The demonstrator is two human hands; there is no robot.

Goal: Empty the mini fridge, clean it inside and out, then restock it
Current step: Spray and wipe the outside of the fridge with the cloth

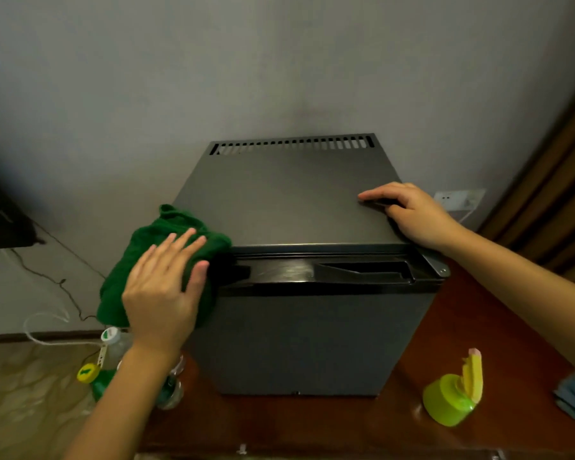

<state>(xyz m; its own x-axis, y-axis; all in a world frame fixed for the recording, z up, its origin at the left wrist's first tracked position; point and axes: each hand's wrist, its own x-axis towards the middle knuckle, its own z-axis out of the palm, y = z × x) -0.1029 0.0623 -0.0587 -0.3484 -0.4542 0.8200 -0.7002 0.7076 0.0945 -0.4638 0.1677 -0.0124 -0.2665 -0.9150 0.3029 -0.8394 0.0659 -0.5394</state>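
Found mini fridge (296, 200) on wooden counter (346, 423), back to wall, door closed. Pressed green cloth (180, 219) against upper left corner with left hand (161, 293), fingers straight and flat on cloth; likely wiping the exterior. Braced top right edge with right hand (412, 215), fingers loosely extended, gripping nothing; probably to stop sliding. Looked dark grey, matte, vent slots at rear.

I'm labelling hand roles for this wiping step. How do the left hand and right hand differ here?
The left hand presses flat, fingers straight, on the green cloth at the front left corner of the mini fridge; the right hand rests on the bare top, no cloth. The left hand's fingers are spread; the right hand's are bent near the right edge. Both are on the mini fridge.
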